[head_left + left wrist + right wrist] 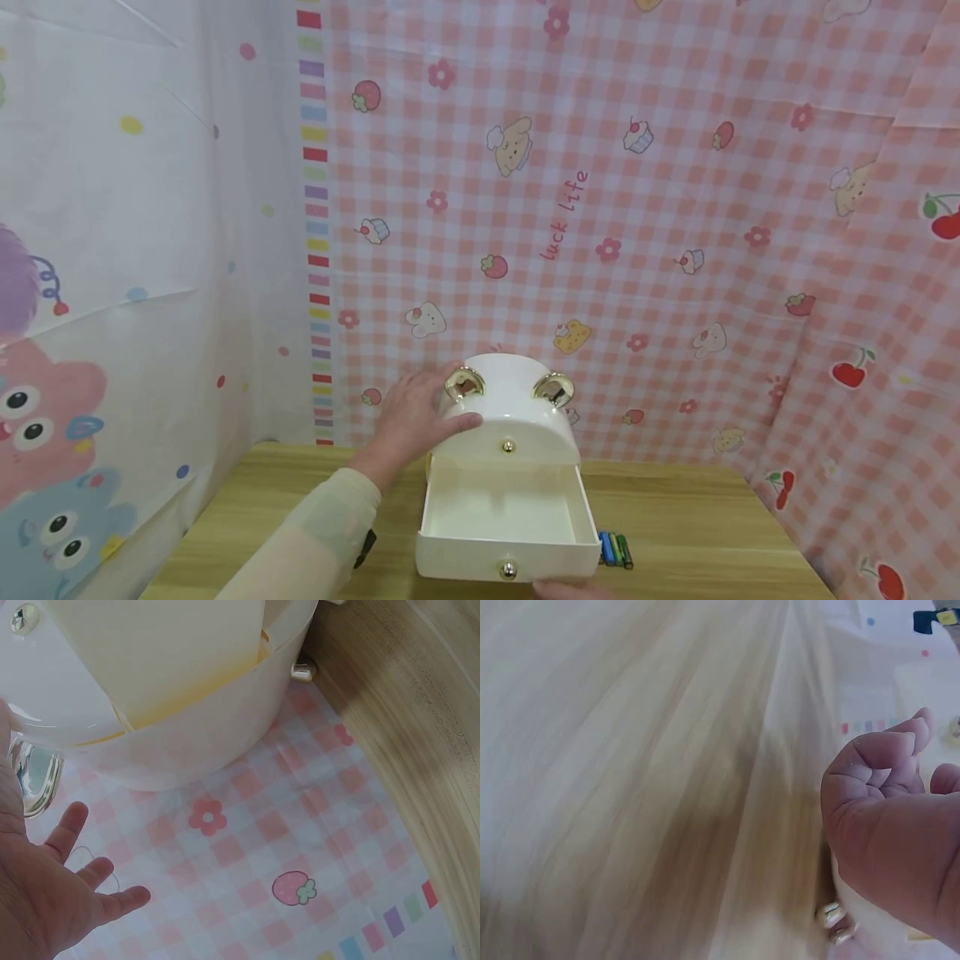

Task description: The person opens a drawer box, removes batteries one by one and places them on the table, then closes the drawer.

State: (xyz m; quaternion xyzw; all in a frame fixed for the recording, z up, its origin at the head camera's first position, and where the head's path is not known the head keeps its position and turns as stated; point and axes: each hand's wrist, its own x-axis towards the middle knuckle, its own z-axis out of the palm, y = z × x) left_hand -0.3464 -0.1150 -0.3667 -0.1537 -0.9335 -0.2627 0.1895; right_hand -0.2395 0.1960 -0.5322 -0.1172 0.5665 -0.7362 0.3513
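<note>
— Arms first: how do they sit?
— Left sleeve (318,525) runs up from the lower edge of the head view, and the left hand (416,412) is up at the box's left side (viewer's left too). Right hand (573,591) barely gets into that view, low at the drawer front, right of the lower knob (508,571).
— Fingers?
— Left: loose, spread. Thumb lies across the upper front, three fingers fan out in the left wrist view, index hidden there. It touches the box, no wrap-round grip. Right: loosely bent, thumb apart, nothing visible between them. Contact with the drawer? Can't tell.
— And the box?
— White box (510,387), glossy, rounded top, mid-table, facing the person. Two gold-rimmed ears (465,382) on top. Upper front is in, with its gold knob (508,447); lower drawer (457,557) is pulled well out, cream inside on show.
— Anything near?
— Blue and green sticks (617,550) just beside the drawer's right front corner (crayons, maybe), and a dark object (365,548) partly behind the sleeve. Wood-grain table (697,517), pink checked cloth (637,200) behind.
</note>
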